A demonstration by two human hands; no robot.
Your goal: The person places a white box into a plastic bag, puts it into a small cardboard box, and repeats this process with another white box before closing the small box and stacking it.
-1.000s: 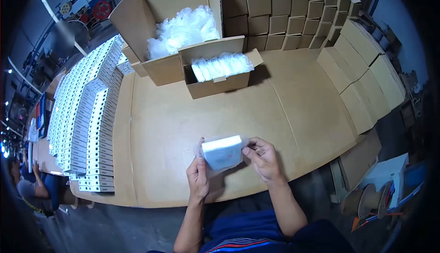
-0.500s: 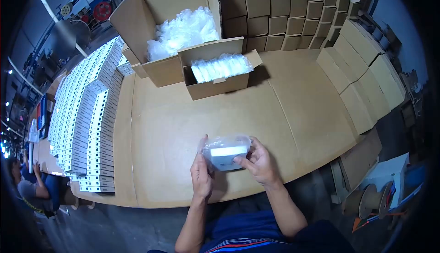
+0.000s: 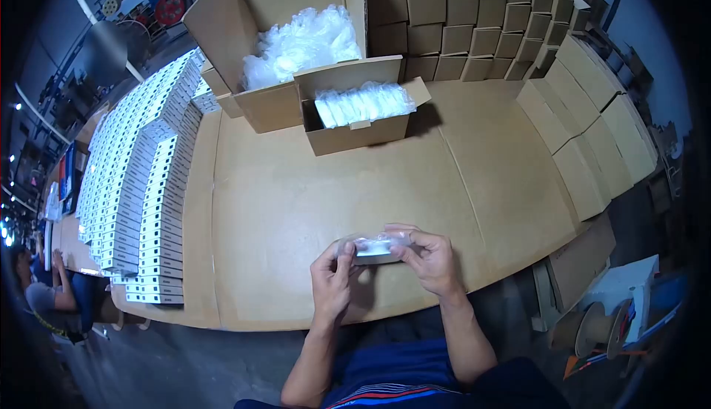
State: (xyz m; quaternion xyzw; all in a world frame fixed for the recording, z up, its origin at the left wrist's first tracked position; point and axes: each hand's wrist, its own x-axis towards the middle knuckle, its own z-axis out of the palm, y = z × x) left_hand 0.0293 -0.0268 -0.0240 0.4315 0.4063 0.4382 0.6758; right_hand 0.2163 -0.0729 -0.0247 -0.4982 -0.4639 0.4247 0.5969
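Between my two hands, above the front part of the table, is a small flat packet in clear plastic wrap (image 3: pixel 376 248) with a bright white strip on it. My left hand (image 3: pixel 333 276) grips its left end, thumb on the near side. On the right end, my right hand (image 3: pixel 431 262) pinches it between thumb and fingers. What lies inside the wrap is too blurred to name. Farther back stands an open cardboard box (image 3: pixel 359 141) with a row of similar clear-wrapped packets (image 3: pixel 364 105) in it.
A large open carton (image 3: pixel 270 110) holds a heap of clear plastic bags (image 3: pixel 304 47). Stacked small white boxes (image 3: pixel 122 187) line the left side. Brown cartons (image 3: pixel 463 10) are piled at the back, more cartons (image 3: pixel 592 127) at right. Another person (image 3: pixel 63 294) sits far left.
The packet has been tilted, so its broad face no longer shows and I see it nearly edge-on. My left hand's fingers have curled round its end.
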